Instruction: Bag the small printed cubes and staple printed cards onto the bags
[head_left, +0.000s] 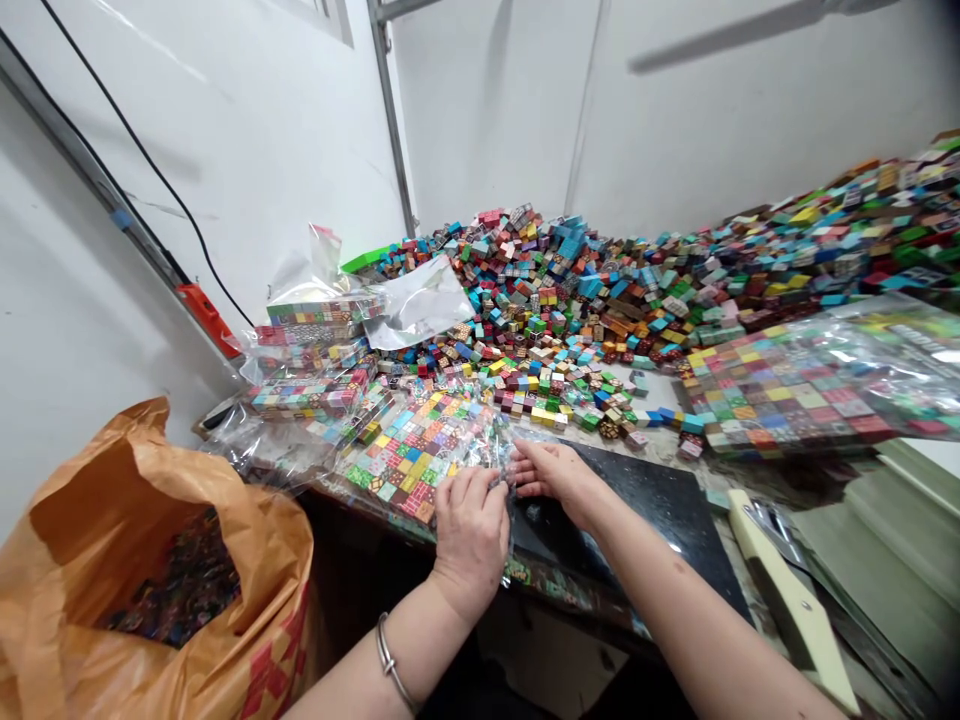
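A clear plastic bag (420, 450) lies in front of me with small colourful printed blocks packed in a flat grid inside. At its near right corner, my left hand (472, 540) is closed, with fingers bent over the plastic edge. My right hand (555, 478) is open beside the bag's right edge, its fingers stretched toward the loose plastic. The fingertips seem to touch the plastic there. Beneath the right hand and forearm is a black board (637, 500) on the table.
Loose blocks (555, 290) are heaped along the wall. Bagged block sets (315, 350) are stacked at left, another bagged set (795, 385) at right. An orange sack (277, 540) stands lower left. A cream-handled tool (795, 600), perhaps a bag sealer, lies at right.
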